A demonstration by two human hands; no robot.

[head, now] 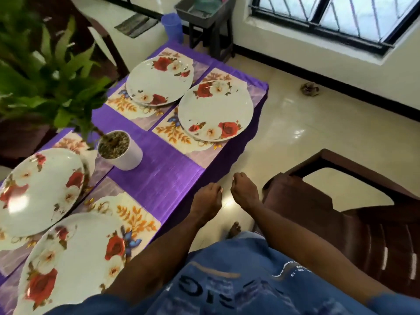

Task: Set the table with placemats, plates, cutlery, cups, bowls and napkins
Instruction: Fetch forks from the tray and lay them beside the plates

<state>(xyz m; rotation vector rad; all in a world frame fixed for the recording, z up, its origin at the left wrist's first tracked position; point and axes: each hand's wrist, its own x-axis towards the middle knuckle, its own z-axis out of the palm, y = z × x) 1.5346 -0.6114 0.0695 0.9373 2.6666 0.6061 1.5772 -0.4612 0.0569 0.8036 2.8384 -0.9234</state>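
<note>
A table under a purple cloth (159, 178) carries several floral placemats, each with a white rose-patterned plate on it. One plate (215, 110) lies at the far right, another (160, 81) behind it, a third (38, 189) at the left, and the nearest plate (75, 258) at the bottom left. My left hand (208, 201) hovers just past the table's right edge with its fingers curled and nothing in it. Beside it, my right hand (244, 192) is also loosely curled and holds nothing.
A white pot (123, 153) with a green leafy plant (45, 71) stands mid-table. A brown plastic chair (352, 212) stands at my right. Farther off are a blue cup (172, 26) at the table's far end, a grey tray (202, 10) on a stool, and the tiled floor (306, 133).
</note>
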